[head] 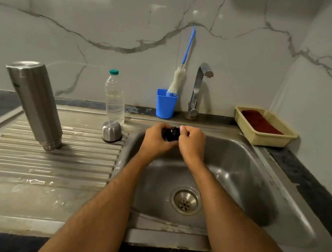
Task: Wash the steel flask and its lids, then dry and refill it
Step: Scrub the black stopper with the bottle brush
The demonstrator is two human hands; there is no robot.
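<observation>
Both hands at work on the small black stopper over the sink: left hand and right hand with fingers curled round it. Washing the lids, seemingly; no water from the tap, so opening it probably next. Steel flask upended on the ribbed drainboard, smooth and shiny; domed steel cap beside it.

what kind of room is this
Most likely a home kitchen, at the washing-up spot. A steel sink with a ribbed draining board sits under a tap, a bottle brush stands in a blue cup, and marble-look wall tiles back the counter.
</observation>
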